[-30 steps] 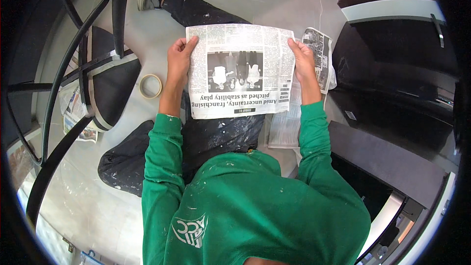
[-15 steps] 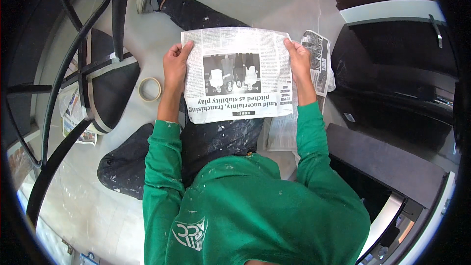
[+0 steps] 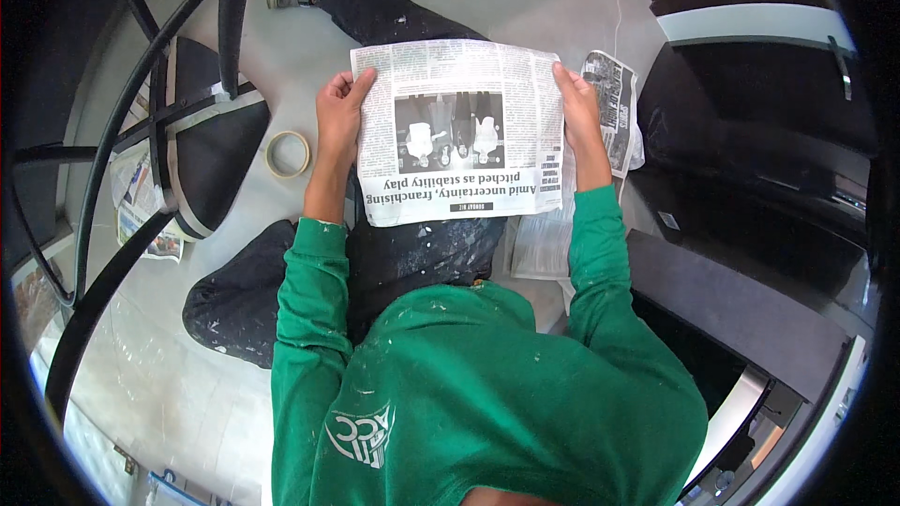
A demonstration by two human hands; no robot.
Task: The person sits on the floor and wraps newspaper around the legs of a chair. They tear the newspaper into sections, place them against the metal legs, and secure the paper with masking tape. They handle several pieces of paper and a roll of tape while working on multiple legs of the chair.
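A sheet of newspaper (image 3: 459, 70) is stretched out between my two hands above my lap, its print upside down to me and a black-and-white photo in its middle. My left hand (image 3: 339, 115) pinches the left edge near the far corner, thumb on top. Gripping the opposite edge near its far corner is my right hand (image 3: 579, 112), also thumb on top. The fingers under the paper are partly hidden. More newspaper (image 3: 611, 112) lies on the floor beyond my right hand, and another sheet (image 3: 541, 248) shows under my right forearm.
A roll of masking tape (image 3: 287, 155) lies on the floor to my left. Beside it stands a black metal frame (image 3: 155, 122) with dark panels, with newspaper (image 3: 141, 192) beneath it. A glossy black cabinet (image 3: 750, 131) and a grey panel (image 3: 741, 309) flank my right side.
The newspaper and both hands have shifted slightly up and to the right in the picture. Both hands still hold the sheet; the tape has stayed in place.
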